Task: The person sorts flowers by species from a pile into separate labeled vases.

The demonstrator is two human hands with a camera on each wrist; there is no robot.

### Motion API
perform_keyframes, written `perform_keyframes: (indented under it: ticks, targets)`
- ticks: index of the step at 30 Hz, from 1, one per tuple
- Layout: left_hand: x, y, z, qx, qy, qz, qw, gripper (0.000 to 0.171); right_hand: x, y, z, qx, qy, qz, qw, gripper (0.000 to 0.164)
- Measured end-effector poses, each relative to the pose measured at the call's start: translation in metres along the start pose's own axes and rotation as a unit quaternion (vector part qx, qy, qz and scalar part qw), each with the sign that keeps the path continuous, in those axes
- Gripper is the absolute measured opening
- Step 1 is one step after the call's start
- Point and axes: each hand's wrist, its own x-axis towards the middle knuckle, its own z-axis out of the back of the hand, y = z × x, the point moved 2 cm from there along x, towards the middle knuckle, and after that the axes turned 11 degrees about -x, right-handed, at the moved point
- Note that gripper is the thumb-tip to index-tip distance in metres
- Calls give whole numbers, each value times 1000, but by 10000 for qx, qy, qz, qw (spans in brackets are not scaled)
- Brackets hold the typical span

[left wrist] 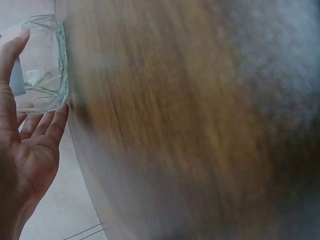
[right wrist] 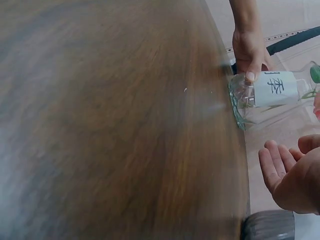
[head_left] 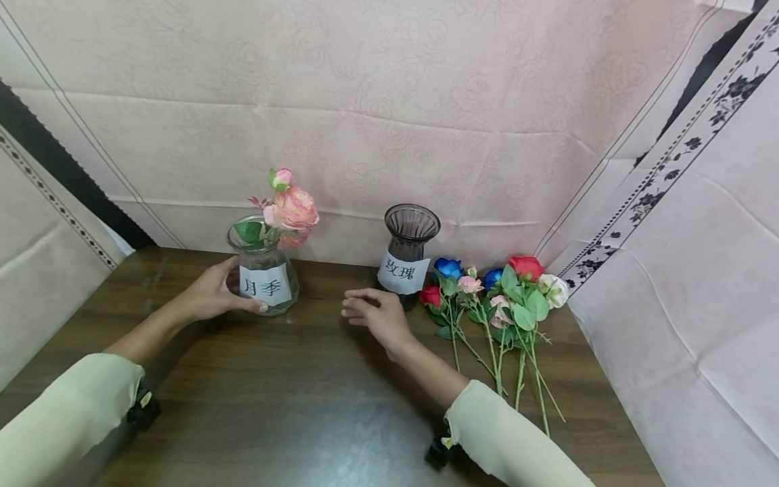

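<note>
L hand [head_left: 214, 292] grips clear vase [head_left: 266, 283] btwn thumb & fingers, 9 o'clock of dark vase [head_left: 408, 251]; pink blooms [head_left: 296, 208] in. R hand [head_left: 380, 319], 7 o'clock: fingers loose, holding nothing. Prob. part done: dark vase w/o stems, flowers [head_left: 500, 312] lying 4 o'clock.

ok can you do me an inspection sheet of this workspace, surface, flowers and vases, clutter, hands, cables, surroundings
Surface: brown wood-grain table, with glare on its near part.
Flowers and vases: clear glass vase, labelled 月季, holding pink flowers; dark grey glass vase, labelled 玫瑰, upright, no flowers in it; loose stemmed flowers in red, blue, pink and white, lying to its right.
Clutter: nothing seen.
Hands: left hand grips the clear glass vase; right hand holds nothing, its fingers extended, near the dark grey glass vase.
Cables: nothing seen.
Surroundings: pale rose-patterned cloth behind the table, creased; black floral border at the right.
</note>
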Motion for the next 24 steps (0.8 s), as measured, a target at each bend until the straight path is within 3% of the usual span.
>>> perform_keyframes:
  ticks: [24]
  targets:
    - [0, -1, 1, -112, 19, 1, 9999, 116, -29, -20, 65, 147, -274, -365, 9989, 34]
